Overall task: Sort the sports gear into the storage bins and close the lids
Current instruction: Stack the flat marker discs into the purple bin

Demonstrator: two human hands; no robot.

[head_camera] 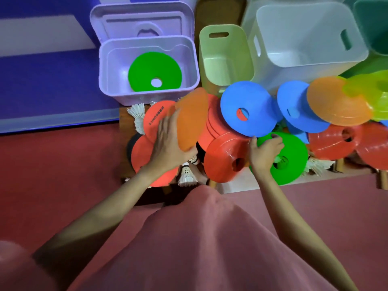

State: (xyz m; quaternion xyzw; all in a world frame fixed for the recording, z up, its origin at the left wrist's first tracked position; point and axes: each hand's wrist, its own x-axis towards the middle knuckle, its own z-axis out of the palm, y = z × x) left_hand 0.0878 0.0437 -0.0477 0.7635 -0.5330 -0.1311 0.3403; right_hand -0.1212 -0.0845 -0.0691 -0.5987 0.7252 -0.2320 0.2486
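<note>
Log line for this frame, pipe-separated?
left hand: holds orange cone | right hand: grips green cone in pile | lilac bin: open, one green disc inside | lids: not closed

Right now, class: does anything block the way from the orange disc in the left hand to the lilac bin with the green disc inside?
Nothing visible does. The left hand holds the orange disc just below the lilac bin, whose lid stands open behind it.
</note>
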